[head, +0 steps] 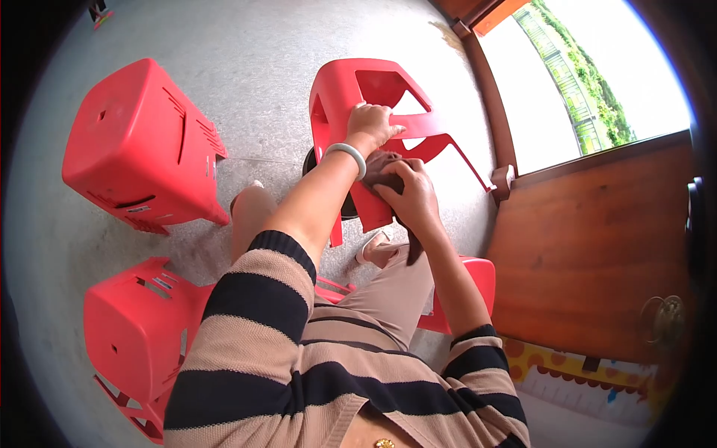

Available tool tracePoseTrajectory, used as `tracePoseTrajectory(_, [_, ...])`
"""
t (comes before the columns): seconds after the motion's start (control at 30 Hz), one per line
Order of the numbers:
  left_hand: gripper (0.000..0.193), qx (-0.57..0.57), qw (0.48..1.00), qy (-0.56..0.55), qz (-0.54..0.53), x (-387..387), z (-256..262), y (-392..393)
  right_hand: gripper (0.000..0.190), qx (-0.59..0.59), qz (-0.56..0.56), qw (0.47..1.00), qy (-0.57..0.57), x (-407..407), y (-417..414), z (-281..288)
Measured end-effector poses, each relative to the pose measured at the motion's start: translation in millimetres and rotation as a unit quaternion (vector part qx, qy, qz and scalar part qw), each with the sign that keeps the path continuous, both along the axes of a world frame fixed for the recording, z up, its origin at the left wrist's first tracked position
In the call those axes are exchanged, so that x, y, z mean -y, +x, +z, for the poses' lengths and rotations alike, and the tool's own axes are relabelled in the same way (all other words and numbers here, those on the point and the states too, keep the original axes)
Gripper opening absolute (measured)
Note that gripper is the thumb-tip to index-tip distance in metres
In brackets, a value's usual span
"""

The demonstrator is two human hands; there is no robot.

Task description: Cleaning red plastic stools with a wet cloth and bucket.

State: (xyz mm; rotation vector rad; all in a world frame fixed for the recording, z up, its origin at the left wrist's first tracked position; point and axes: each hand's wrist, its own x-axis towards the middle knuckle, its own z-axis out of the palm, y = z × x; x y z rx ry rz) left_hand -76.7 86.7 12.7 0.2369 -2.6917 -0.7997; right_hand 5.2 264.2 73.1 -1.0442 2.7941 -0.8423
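Note:
A red plastic stool [336,84] is tilted over on its side in front of me, its open underside and legs turned partly towards the right. My left hand [372,126], with a pale bangle at the wrist, grips the frame of this stool near a cut-out. Just below it, my right hand [411,190] holds a dark brown cloth [386,171] against one of the stool's legs. A tail of the cloth hangs beneath my right hand. Part of the leg is hidden by the cloth and fingers.
Red stools stand at the left [120,123] and lower left [129,330]; another red stool [476,285] shows beside my right thigh. Behind the held stool is a mostly hidden black round container [309,162]. A wooden door [594,241] with a round handle [666,316] stands at right.

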Motion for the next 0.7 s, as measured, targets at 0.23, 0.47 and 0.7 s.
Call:
tracePoseTrajectory(0.23, [0.052, 0.002, 1.000, 0.008, 0.007, 10.4, -4.2, 4.1, 0.031, 0.002, 0.083, 0.997, 0.010, -10.2, 8.1, 1.0])
tracePoseTrajectory(0.47, [0.053, -0.014, 1.000, -0.021, 0.002, 3.1, -8.3, -6.8, 0.032, -0.001, 0.021, 1.000, -0.019, 4.5, -18.3, -9.0])
tracePoseTrajectory(0.7, [0.052, -0.010, 1.000, 0.001, -0.005, 10.8, -11.0, 4.0, 0.033, 0.002, 0.074, 0.997, 0.003, -11.7, -3.8, -7.1])
